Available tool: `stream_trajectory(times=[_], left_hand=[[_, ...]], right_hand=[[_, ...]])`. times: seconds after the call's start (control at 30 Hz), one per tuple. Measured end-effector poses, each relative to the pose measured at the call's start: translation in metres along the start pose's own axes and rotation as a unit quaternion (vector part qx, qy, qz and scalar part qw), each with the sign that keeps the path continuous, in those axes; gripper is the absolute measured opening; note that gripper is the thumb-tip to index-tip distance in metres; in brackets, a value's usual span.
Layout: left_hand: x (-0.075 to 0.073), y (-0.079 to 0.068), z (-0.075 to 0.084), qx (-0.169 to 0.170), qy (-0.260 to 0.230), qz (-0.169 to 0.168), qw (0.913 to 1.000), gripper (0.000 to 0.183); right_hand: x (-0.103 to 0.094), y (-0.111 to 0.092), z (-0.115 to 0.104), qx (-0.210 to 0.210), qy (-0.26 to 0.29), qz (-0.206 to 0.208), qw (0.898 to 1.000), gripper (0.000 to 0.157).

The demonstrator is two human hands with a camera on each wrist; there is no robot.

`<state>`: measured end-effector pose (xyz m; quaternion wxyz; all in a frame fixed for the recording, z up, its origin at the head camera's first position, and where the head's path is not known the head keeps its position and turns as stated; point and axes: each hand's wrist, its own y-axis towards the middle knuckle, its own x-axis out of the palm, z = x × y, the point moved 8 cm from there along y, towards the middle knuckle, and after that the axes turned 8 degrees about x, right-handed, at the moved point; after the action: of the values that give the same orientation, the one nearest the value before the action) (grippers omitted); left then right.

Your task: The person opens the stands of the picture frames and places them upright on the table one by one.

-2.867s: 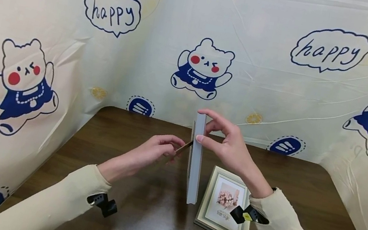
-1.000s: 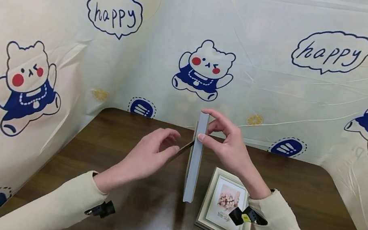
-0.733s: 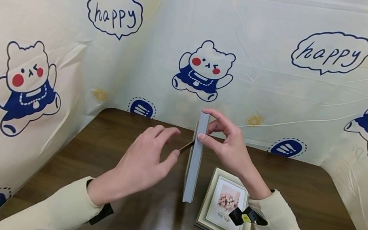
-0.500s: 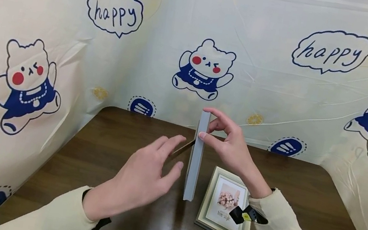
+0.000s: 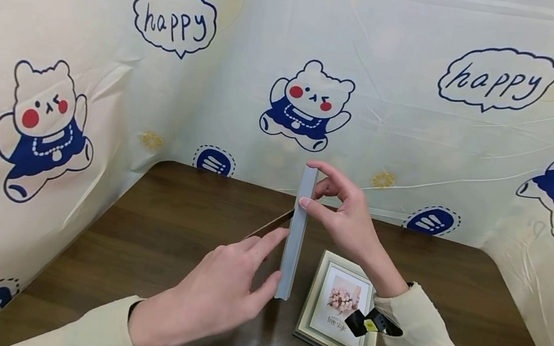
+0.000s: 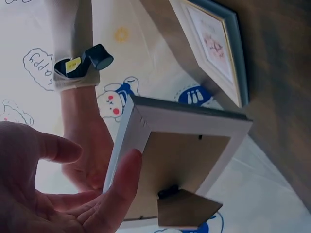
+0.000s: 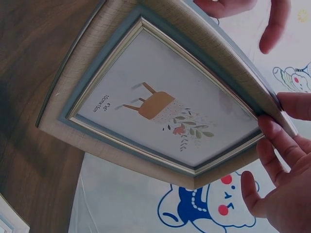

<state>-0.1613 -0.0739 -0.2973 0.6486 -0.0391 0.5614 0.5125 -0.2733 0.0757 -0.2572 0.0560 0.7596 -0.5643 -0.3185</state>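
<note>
A photo frame [image 5: 294, 244] stands on edge in mid-air above the table in the head view, its grey side towards me. My right hand [image 5: 349, 220] grips its upper part, with the thumb on the near side and the index finger over the top. From the frame's brown back, seen in the left wrist view, an easel stand [image 6: 187, 208] sticks out. Loosely spread, the fingers of my left hand [image 5: 218, 286] lie by the lower back and side; whether they touch it I cannot tell. The right wrist view shows the print [image 7: 160, 102] of flowers in front.
A second photo frame [image 5: 310, 315] with a pink flower picture lies face up on the brown table [image 5: 179, 224], under my right forearm. Printed cloth [image 5: 396, 126] hangs around the table's back and sides.
My left hand has left the easel stand's free end and come down and nearer to me, beside the frame's lower part. The frame and right hand have barely moved.
</note>
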Motion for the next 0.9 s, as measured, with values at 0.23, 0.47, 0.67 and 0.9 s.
stream_trajectory(times=[0.23,0.47,0.67,0.9], left_hand=[[0.011,-0.006,0.002,0.001,0.003,-0.013,0.9999,0.061],[0.018,-0.009,0.004,0.013,0.009,-0.005,0.9999,0.065],[0.025,-0.010,0.003,0.012,-0.002,-0.010,0.9999,0.068],[0.029,-0.008,0.003,0.016,-0.013,0.001,0.9998,0.076]], right_hand=[[0.000,0.000,0.000,0.003,0.000,0.003,1.000,0.053],[-0.001,0.000,0.000,0.005,0.004,0.009,1.000,0.054],[-0.002,0.000,0.002,0.006,0.006,0.014,1.000,0.053],[-0.003,0.001,0.002,0.005,-0.001,0.024,1.000,0.053]])
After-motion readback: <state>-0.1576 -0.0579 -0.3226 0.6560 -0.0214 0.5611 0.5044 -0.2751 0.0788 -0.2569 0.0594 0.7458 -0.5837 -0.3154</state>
